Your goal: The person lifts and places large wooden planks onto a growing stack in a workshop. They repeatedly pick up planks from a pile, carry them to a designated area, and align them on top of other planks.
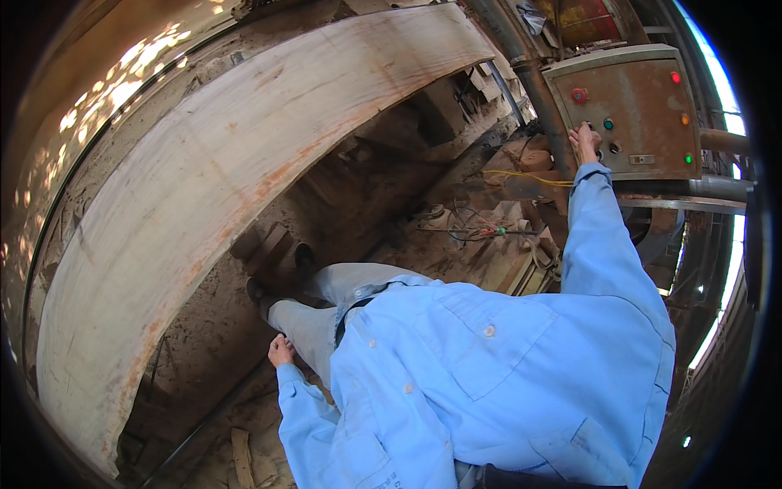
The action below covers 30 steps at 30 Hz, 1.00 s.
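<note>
My right hand (584, 144) reaches up to the front of a grey-brown metal control box (652, 98). Its fingers are bent in against the panel beside a green button (608, 124), and whatever they grip or press is too small to make out. Below the red round button (578, 95), that hand covers part of the panel's left side. My left hand (281, 350) hangs beside my thigh, loosely curled, with nothing visible in it. A long, pale wooden slab (236, 155) with rough reddish edges stretches past my feet, apart from both hands.
A thick rusty pipe (547, 102) runs alongside the control box. Wires (476, 228) and wood scraps (521, 273) lie on the dusty ground to my right. An offcut (242, 458) rests at the lower left. Lit red, orange and green lamps line the box's right side.
</note>
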Motion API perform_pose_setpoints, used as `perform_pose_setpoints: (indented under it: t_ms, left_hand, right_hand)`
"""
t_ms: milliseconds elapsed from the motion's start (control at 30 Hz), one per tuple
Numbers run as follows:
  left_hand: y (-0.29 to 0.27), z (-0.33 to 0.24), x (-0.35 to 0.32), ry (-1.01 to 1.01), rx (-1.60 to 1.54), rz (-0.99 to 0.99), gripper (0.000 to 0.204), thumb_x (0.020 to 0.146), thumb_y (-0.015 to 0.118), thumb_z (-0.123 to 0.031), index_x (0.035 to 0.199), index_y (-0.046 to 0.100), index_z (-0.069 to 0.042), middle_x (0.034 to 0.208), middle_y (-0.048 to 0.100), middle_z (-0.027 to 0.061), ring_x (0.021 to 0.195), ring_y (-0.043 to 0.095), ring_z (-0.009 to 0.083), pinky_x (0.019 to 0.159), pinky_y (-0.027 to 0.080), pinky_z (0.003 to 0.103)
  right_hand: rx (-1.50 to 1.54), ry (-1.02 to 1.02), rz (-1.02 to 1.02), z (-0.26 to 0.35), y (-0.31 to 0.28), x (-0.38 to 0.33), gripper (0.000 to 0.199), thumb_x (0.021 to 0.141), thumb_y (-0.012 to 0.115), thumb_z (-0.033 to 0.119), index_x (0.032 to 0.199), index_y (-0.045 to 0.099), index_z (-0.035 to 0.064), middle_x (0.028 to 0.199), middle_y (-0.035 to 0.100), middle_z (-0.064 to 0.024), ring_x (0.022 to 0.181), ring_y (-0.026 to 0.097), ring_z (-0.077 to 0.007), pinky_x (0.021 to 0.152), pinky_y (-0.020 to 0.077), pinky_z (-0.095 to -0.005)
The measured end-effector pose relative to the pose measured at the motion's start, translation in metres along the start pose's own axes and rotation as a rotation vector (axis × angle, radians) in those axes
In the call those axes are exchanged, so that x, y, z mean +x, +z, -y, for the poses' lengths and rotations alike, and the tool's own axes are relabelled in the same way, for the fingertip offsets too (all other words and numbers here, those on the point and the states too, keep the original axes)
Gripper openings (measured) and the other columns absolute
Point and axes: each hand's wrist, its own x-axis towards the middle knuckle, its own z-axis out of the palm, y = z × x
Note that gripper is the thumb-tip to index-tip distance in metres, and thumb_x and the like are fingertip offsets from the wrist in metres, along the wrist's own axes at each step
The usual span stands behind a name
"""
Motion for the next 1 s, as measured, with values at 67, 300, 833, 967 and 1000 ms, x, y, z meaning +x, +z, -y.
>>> perform_pose_setpoints:
  t_ms: [67,300,833,967,1000]
  left_hand:
    - [-0.002,-0.005,-0.002,0.030,0.017,0.015,0.033,0.086,0.060,-0.030,0.102,0.059,0.000,0.084,0.063,0.0092,0.066,0.061,0.0153,0.053,0.049,0.027]
    - [-0.008,-0.009,-0.008,0.006,0.089,-0.015,0.033,0.087,0.059,-0.030,0.103,0.059,-0.001,0.087,0.064,0.0097,0.069,0.061,0.0160,0.056,0.050,0.027]
    - [-0.010,0.009,-0.002,-0.021,0.081,0.020,0.039,0.087,0.059,-0.032,0.109,0.057,0.000,0.095,0.063,0.0128,0.077,0.063,0.0200,0.063,0.052,0.031]
    - [-0.011,0.012,-0.002,-0.006,0.081,0.015,0.038,0.087,0.059,-0.031,0.109,0.057,0.000,0.094,0.064,0.0125,0.077,0.062,0.0197,0.063,0.052,0.031]
    - [-0.012,0.013,-0.002,-0.008,0.079,0.013,0.038,0.087,0.059,-0.031,0.109,0.057,0.000,0.093,0.064,0.0123,0.076,0.062,0.0193,0.063,0.052,0.031]
  right_hand:
    - [0.037,-0.037,-0.007,-0.002,0.000,0.001,0.029,0.084,0.056,0.019,0.091,0.055,-0.0087,0.086,0.063,-0.0167,0.073,0.067,-0.0279,0.059,0.0565,-0.0353]
    - [0.014,-0.037,-0.040,-0.007,0.001,0.007,0.030,0.083,0.056,0.020,0.087,0.057,-0.0095,0.082,0.064,-0.0161,0.068,0.068,-0.0260,0.055,0.0566,-0.0326]
    - [-0.079,-0.062,-0.021,-0.004,-0.002,0.003,0.032,0.083,0.056,0.023,0.087,0.057,-0.0079,0.081,0.064,-0.0143,0.067,0.067,-0.0240,0.055,0.0561,-0.0321]
    - [-0.074,-0.079,-0.024,-0.005,-0.002,0.001,0.031,0.083,0.056,0.024,0.086,0.057,-0.0075,0.080,0.064,-0.0142,0.066,0.067,-0.0239,0.054,0.0560,-0.0318]
    - [-0.090,-0.080,-0.042,-0.005,-0.001,0.000,0.031,0.083,0.056,0.024,0.086,0.057,-0.0073,0.080,0.064,-0.0142,0.066,0.067,-0.0238,0.054,0.0560,-0.0316]
